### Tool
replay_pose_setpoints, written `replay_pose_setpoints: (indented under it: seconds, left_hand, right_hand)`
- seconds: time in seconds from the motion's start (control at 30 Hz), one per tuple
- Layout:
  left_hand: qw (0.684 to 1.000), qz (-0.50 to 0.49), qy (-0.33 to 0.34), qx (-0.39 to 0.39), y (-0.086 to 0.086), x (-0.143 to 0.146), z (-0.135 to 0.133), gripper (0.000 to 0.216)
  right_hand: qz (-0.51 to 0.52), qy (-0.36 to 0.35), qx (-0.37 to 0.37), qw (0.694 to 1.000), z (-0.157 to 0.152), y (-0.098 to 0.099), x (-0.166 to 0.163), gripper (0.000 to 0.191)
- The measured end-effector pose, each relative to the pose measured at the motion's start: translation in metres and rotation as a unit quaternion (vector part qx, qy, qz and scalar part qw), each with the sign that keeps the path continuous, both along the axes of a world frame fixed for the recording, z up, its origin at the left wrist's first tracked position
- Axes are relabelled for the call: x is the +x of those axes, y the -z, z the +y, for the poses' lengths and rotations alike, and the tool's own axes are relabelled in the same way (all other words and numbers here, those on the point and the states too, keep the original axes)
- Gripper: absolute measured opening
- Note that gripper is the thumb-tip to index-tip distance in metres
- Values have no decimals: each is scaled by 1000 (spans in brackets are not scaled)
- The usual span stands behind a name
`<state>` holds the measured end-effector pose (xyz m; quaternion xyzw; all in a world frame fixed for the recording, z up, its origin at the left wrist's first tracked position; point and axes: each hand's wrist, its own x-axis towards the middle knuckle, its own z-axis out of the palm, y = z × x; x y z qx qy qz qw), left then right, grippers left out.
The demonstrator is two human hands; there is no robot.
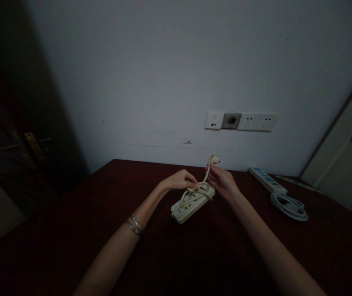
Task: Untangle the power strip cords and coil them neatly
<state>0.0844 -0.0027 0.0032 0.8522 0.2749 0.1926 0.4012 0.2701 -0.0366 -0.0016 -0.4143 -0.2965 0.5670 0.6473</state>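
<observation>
A cream power strip (191,204) lies on the dark red table (71,246) with its own cord (201,190) wound around it. My left hand (178,180) is closed on the cord at the strip's far end. My right hand (222,179) pinches the cord just below its plug (214,159), which sticks up above the fingers. Two thin bracelets (134,224) sit on my left wrist.
A second white power strip (267,180) with blue sockets lies at the table's back right, its coiled white cable (289,205) beside it. Wall sockets (240,121) sit on the white wall above. A dark door (18,135) stands at left, a pale door (345,160) at right.
</observation>
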Motion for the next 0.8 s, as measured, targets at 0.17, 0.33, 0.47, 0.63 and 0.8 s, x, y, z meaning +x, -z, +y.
replay_pose_setpoints:
  seconds: [0.17,0.33,0.47,0.63,0.8]
  left_hand:
    - [999,24,-16,28,1,2,-1,25]
    - [990,32,-62,120,1,3,-2,26]
    - [987,41,-85,127,-1,2,0,26]
    - [985,63,-106,121,0,2,3,26]
    - [974,97,-133,154,3,4,1,29]
  right_hand:
    - [-12,-13,-19,1000,5,7,0,3]
    - [-40,-25,-27,999,7,15,-3,6]
    - [-61,-40,-28,997,6,15,-7,6]
    - [-98,-81,-26,991,5,16,-14,8]
    - [-115,-104,-31,987,3,16,-15,8]
